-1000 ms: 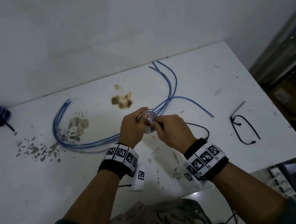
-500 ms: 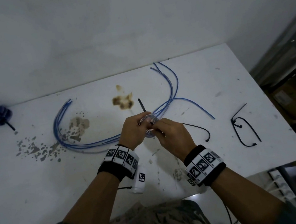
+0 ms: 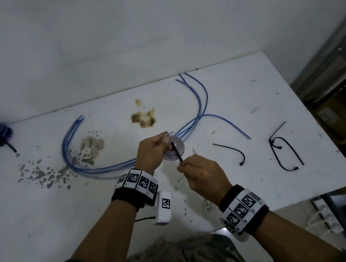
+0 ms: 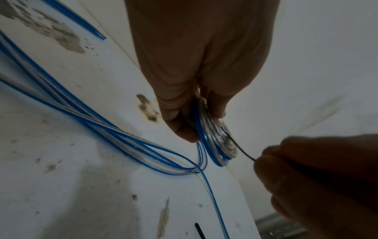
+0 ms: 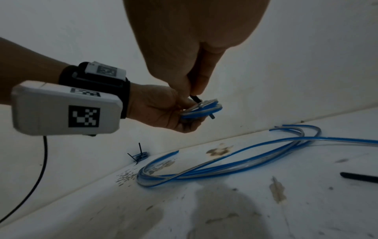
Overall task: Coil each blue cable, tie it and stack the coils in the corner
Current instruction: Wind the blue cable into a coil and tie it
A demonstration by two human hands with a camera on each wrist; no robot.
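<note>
Left hand (image 3: 151,151) pinches the coil (image 3: 174,150) above the table's middle. Right hand (image 3: 204,174) now grips the black tie (image 3: 177,154), pulled through the coil, so tying can start.

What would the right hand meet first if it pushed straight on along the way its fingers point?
The right hand, pinching the black zip tie, points up-left at the coiled blue cable held by the left hand. It would likely meet that coil first, though depth is unclear.
</note>
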